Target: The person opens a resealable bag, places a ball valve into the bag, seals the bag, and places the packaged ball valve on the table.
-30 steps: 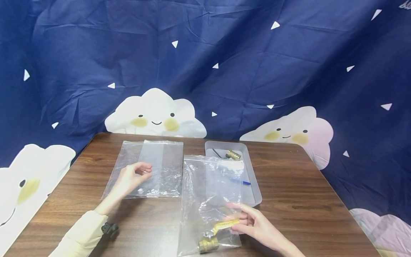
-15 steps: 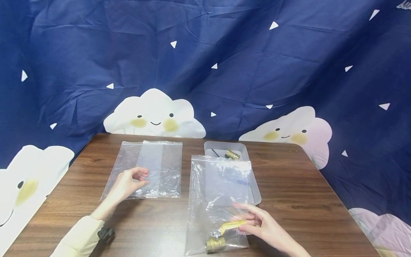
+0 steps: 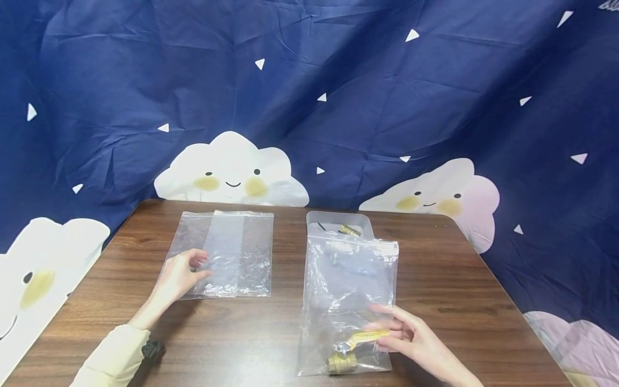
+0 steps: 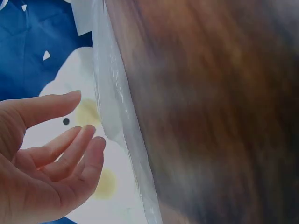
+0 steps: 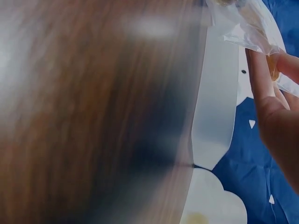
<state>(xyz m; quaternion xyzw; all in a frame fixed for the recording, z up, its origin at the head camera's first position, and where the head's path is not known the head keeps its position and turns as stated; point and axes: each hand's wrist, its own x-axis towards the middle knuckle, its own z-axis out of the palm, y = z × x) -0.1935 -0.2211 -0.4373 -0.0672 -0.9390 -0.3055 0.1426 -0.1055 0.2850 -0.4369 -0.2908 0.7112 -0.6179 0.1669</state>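
Observation:
My right hand (image 3: 418,341) pinches the yellow lever handle (image 3: 368,337) of a brass ball valve (image 3: 342,363) through a clear zip bag (image 3: 350,285). The valve lies inside the bag, near its bottom end. In the right wrist view the thumb and a finger of the right hand (image 5: 275,109) close on the yellow handle (image 5: 273,69) through the plastic. My left hand (image 3: 178,273) is over flat clear zip bags (image 3: 256,252) at the table's left. Its fingers are loosely bent with a gap to the thumb, and the left hand (image 4: 53,163) holds nothing.
Behind the valve's bag stands a grey plastic tray (image 3: 364,221), partly covered by it. Another brass fitting (image 3: 349,230) and a thin black rod (image 3: 321,227) lie in the tray. The wooden table (image 3: 450,279) meets a blue curtain (image 3: 348,129) at the back.
My right hand has moved to the right, carrying the bag with the ball valve, which now covers more of the tray. My left hand has shifted slightly left and down over the flat bags.

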